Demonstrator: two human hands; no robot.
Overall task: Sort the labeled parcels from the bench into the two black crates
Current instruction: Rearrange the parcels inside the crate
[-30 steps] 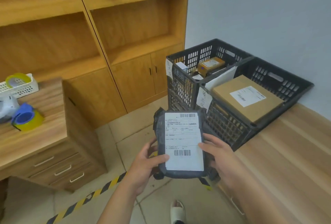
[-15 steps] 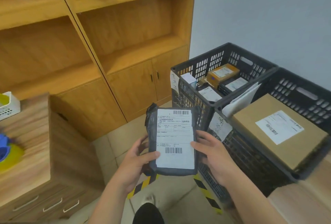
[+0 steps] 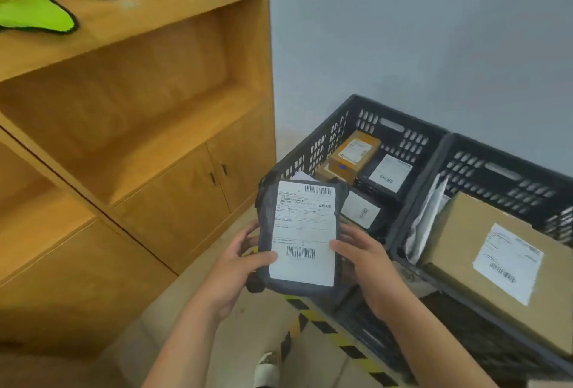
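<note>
The left grip [image 3: 235,266] is pinching the lower-left edge of the grey mailer parcel [image 3: 305,229], with its thumb lying on the shipping label [image 3: 302,269]. The right grip [image 3: 366,263] is clasping the right edge. Both are curled round the parcel, so neither is free. The parcel is hanging in the air, label facing the wearer, its long axis running away from the body toward the wall. Its far end is overlapping the near-left corner of the left black crate [image 3: 387,130], which is lying straight ahead and holding small boxes. The right black crate [image 3: 502,170], carrying a large cardboard box [image 3: 465,248], is lying off to the right, nearer the right grip. Either drop, I judge, is calling for only a short reach.
</note>
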